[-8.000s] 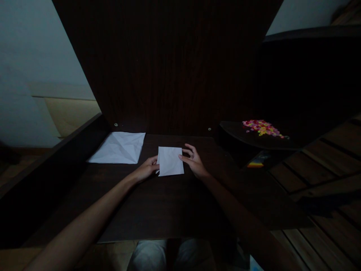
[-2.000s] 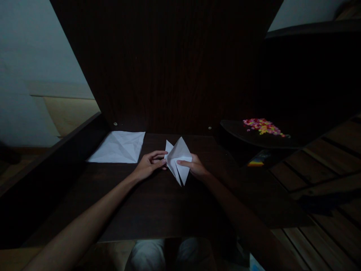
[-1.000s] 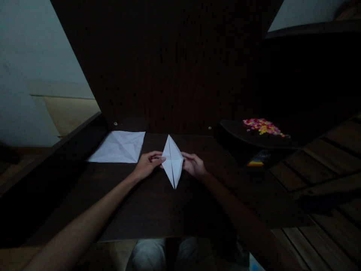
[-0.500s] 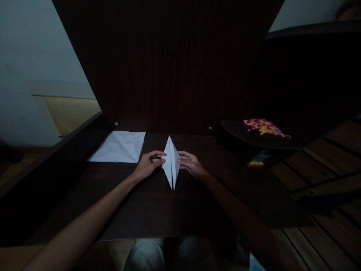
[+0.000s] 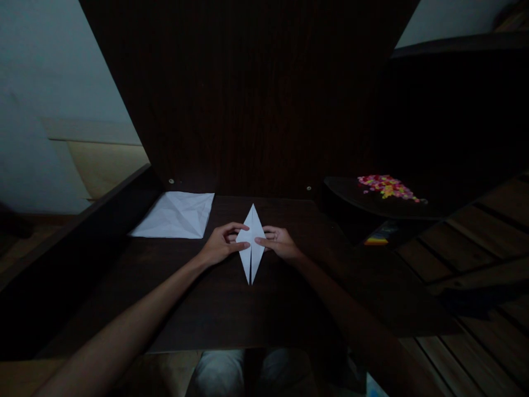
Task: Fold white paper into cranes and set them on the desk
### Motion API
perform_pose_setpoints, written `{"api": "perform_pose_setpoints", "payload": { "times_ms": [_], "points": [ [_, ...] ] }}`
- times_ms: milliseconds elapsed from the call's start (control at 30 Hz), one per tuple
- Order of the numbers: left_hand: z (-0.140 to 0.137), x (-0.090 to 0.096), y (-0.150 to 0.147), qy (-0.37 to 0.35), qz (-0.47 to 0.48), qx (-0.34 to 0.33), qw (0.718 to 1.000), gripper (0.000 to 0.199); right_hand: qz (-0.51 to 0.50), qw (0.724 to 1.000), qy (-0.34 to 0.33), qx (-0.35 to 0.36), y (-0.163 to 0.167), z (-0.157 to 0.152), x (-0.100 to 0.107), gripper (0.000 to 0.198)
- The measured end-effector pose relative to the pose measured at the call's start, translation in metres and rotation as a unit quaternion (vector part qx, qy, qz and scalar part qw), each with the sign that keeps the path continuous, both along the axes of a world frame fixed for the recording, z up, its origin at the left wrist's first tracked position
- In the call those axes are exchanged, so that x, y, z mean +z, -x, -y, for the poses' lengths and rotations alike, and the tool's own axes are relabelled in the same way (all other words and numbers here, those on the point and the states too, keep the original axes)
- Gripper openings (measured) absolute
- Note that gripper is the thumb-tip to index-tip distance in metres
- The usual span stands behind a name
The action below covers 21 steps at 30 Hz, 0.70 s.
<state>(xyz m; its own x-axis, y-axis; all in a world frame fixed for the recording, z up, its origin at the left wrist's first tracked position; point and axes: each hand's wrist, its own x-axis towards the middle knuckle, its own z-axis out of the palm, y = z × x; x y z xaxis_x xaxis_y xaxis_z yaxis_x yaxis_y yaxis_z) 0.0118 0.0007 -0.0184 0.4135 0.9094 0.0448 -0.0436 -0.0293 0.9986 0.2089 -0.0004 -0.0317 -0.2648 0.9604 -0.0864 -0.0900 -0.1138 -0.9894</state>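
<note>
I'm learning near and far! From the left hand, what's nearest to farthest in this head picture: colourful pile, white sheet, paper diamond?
1. Paper diamond: touching the left hand.
2. White sheet: to that hand's left.
3. Colourful pile: far over right.

Dimly lit room, pale bluish wall [image 5: 49, 71] at left, dark wooden surface [image 5: 206, 320] against a tall dark panel [image 5: 248, 99], low curved shelf [image 5: 351, 196], wooden slats [image 5: 475, 234] at right.
</note>
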Motion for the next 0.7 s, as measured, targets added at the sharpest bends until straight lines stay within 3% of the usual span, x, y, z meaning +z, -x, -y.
{"api": "perform_pose_setpoints", "payload": {
  "times_ms": [233,400,700],
  "points": [
    [0.004,0.002,-0.002,-0.005,-0.018,-0.013,1.0,0.045,0.055,0.998,-0.015,0.037,0.001,0.001,-0.005,0.032],
    [0.005,0.002,-0.003,0.003,-0.022,-0.045,0.999,0.044,0.078,0.996,-0.047,0.01,0.0,0.0,-0.005,0.032],
    [0.006,-0.005,-0.001,-0.003,-0.047,-0.13,0.99,0.044,0.017,0.998,-0.038,-0.055,-0.005,-0.003,0.005,0.032]
  ]
}}
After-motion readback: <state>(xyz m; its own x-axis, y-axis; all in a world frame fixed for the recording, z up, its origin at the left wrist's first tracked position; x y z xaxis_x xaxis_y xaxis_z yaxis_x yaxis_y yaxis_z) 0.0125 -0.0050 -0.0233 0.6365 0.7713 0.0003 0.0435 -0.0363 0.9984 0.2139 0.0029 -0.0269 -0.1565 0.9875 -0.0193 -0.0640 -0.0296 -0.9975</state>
